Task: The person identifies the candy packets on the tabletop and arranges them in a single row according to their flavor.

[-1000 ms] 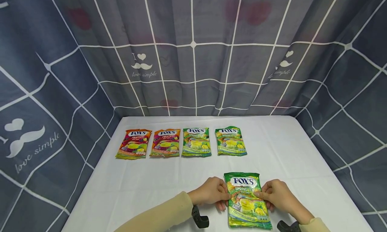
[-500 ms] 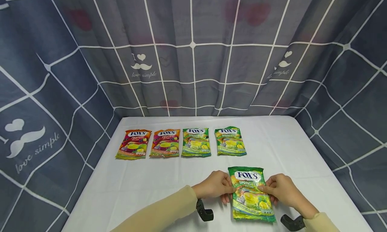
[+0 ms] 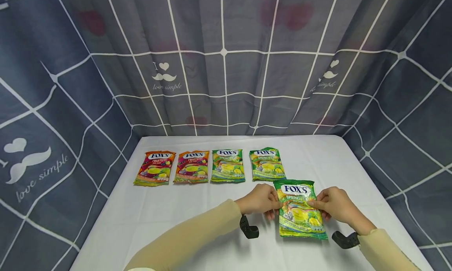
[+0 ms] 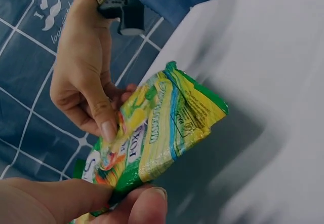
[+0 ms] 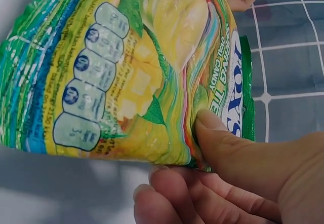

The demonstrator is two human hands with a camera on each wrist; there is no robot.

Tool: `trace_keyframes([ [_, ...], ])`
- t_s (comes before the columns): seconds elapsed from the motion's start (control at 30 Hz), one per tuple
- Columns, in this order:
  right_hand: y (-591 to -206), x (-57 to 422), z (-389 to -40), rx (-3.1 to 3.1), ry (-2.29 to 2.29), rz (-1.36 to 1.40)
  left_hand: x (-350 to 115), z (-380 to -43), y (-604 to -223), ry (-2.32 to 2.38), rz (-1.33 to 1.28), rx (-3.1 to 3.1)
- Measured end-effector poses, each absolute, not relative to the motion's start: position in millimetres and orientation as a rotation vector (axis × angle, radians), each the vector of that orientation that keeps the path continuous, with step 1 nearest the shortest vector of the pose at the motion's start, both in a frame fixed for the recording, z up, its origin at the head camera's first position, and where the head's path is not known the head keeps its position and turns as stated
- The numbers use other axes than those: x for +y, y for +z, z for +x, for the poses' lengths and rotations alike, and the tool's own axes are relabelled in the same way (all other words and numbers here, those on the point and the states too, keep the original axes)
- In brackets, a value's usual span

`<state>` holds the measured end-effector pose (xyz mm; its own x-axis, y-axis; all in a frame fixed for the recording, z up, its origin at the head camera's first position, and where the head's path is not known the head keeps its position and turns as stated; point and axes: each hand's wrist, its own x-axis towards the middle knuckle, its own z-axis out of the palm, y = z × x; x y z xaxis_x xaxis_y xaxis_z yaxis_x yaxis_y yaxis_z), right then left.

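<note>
A green and yellow Fox's Spring Tea candy bag is held above the white table by both hands. My left hand pinches its left edge between thumb and fingers. On the opposite edge, my right hand pinches it, thumb on the printed front and fingers behind. The left wrist view shows the candy bag tilted, its shadow falling on the cloth below. Close up in the right wrist view, the candy bag is gripped near its side by the right thumb.
Behind the held bag, a row lies flat on the white table: two red-orange Fox's Fruits bags at left and two green Spring Tea bags to their right. Dark checked curtains enclose the back and sides.
Both hands have carried the candy bag away from the front edge, toward the row and slightly right. The bags in the row have stayed in place.
</note>
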<state>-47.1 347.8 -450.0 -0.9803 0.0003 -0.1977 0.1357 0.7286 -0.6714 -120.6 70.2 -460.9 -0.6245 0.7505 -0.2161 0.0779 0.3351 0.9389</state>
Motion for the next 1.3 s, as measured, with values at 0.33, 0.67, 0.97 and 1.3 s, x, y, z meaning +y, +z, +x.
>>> trace_keyframes([
  [0.33, -437.7, 363.4, -72.1, 2.817, -1.023, 0.089, 90.1, -148.8, -456.4, 1.297, 0.733, 2.016],
  [0.67, -433.2, 381.1, -96.4, 2.826, -0.998, 0.075, 117.5, -166.2, -454.0, 1.137, 0.78, 2.227],
  [0.97, -444.2, 398.9, -124.8, 2.829, -0.984, 0.108, 137.7, -185.2, -457.9, 1.056, 0.836, 2.376],
  [1.3, -447.9, 411.4, -146.7, 2.871, -0.96, 0.11, 163.3, -202.1, -465.5, 0.995, 0.793, 2.474],
])
